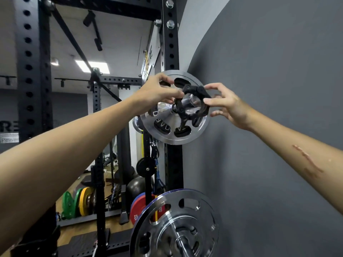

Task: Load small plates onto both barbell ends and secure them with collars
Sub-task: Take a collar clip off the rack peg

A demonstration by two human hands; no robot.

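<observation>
A small chrome plate (167, 130) with oval cut-outs sits on the barbell sleeve (187, 102) at about head height, close to the grey wall. A black clamp collar (193, 89) rings the sleeve's end in front of the plate, its lever hanging down. My left hand (157, 91) pinches the collar's left side. My right hand (222, 102) grips its right side with thumb and fingers. Whether the collar is clamped tight I cannot tell.
The black rack upright (170, 43) stands right behind the plate. A grey wall (269, 89) is close on the right. A second chrome plate (176, 225) sits lower front, with red (137, 210), yellow and green plates (74, 203) stored near the floor.
</observation>
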